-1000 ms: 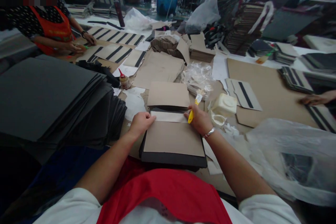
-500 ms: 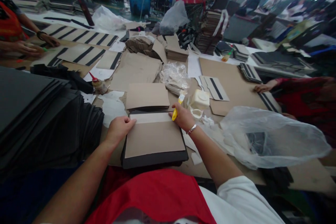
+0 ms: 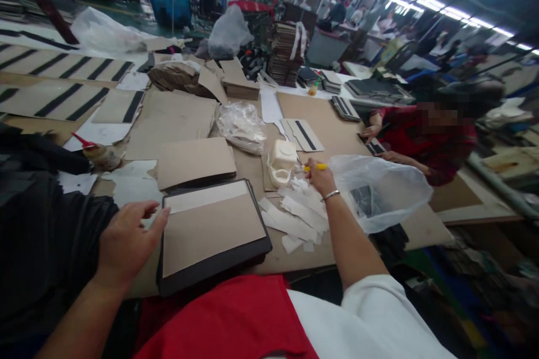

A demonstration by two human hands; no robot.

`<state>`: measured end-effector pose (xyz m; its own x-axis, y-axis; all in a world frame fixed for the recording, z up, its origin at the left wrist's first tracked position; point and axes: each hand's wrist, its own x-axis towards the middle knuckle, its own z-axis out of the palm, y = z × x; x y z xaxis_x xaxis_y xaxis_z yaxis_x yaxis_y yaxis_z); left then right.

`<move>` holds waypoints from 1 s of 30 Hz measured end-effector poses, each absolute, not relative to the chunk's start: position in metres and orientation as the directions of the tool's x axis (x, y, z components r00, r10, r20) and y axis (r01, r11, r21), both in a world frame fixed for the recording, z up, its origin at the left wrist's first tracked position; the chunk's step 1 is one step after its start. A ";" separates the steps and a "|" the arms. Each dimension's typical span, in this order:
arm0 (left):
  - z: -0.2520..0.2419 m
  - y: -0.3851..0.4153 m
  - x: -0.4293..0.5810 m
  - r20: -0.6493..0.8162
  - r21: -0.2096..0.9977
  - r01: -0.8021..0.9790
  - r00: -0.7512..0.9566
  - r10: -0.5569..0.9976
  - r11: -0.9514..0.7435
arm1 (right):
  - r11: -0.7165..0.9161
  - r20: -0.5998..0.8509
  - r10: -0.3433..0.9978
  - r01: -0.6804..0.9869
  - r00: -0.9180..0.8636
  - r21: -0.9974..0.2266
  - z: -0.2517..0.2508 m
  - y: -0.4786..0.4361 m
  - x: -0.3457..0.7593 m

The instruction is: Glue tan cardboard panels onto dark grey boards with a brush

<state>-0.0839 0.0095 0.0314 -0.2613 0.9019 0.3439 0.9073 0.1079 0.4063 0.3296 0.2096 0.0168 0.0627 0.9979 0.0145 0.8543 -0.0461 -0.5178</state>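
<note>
My right hand (image 3: 320, 178) grips a paintbrush with a yellow handle (image 3: 318, 166), its bristle end beside a cut-open white plastic container (image 3: 283, 158). At the left edge of a beige board (image 3: 210, 233), my left hand (image 3: 129, 235) is open, thumb and fingers apart, the thumb tip close to the board's upper left corner. A paler strip (image 3: 206, 197) runs along the board's far side. Under it lies a stack of black sheets (image 3: 214, 269). Just beyond is a stack of plain beige boards (image 3: 196, 162).
Dark sheets (image 3: 37, 247) are piled at left, near a red-tipped glue bottle (image 3: 97, 154). White paper scraps (image 3: 295, 219) and a clear plastic bag (image 3: 379, 190) lie at right. A co-worker in red (image 3: 438, 134) handles a striped piece across the table on the right.
My right hand has carried the brush right, from the board's far right corner to the white container. My left hand has loosened from the board's edge. The view has swung right.
</note>
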 end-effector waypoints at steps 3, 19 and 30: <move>0.029 0.015 -0.051 0.378 0.424 0.893 -0.021 0.926 -0.152 | -0.126 -0.141 0.988 0.875 0.067 -0.467 -0.003 0.227 0.327; 0.003 -0.017 -0.063 0.204 0.483 0.867 0.024 0.979 -0.122 | -0.163 -0.317 0.948 0.902 0.031 -0.399 -0.039 0.275 0.314; 0.009 -0.017 -0.068 0.236 0.521 0.848 -0.029 0.971 -0.101 | -0.178 -0.232 0.970 0.877 0.078 -0.446 -0.027 0.272 0.326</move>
<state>-0.0683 -0.0168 0.0091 -0.0294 0.9713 0.2359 0.8477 -0.1009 0.5208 0.3265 0.2719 -0.0269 0.0784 0.9696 -0.2319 0.8770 -0.1777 -0.4464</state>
